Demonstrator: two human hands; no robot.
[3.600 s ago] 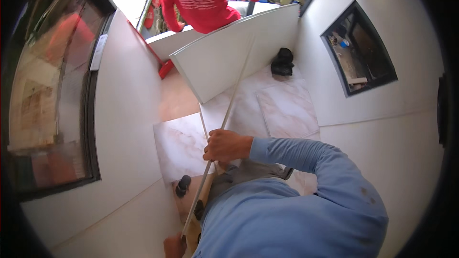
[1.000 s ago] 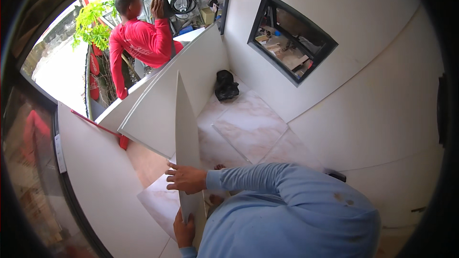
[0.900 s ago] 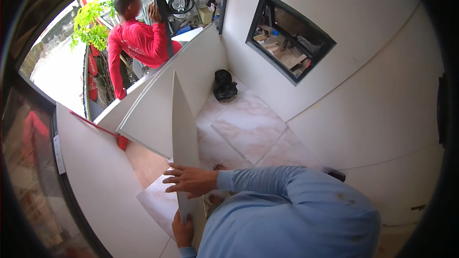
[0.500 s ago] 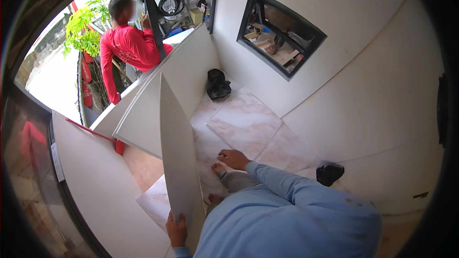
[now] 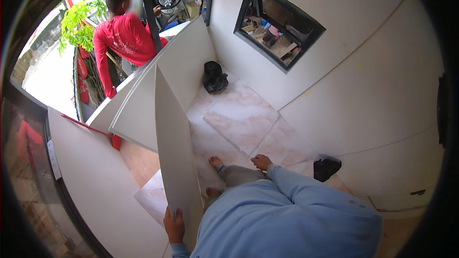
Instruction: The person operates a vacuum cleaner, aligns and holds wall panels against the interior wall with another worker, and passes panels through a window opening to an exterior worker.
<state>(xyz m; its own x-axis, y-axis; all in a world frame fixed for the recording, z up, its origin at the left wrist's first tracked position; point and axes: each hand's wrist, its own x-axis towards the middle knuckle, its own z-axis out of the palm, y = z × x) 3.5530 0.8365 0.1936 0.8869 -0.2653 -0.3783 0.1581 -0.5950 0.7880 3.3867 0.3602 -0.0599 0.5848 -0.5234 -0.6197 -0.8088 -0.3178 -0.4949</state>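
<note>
Marbled tiles (image 5: 244,110), white walls (image 5: 370,91) (pale lettering (image 5: 127,39) on a red shirt (image 5: 107,38)); left hand (image 5: 174,225) clasps a panel (image 5: 173,157), right hand (image 5: 261,162) curled loosely, empty.

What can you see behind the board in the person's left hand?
The board leaves parts of other boards and a marbled tile showing behind it; whatever it covers cannot be seen.

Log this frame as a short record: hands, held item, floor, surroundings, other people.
left_hand: left hand, gripping the edge of the thin white panel
right_hand: right hand, fingers curled, no item visible in it
floor: marbled tiles; black bag near the far corner
wall_right: dark-framed window
coworker: person in red top, beyond the large white boards
</note>
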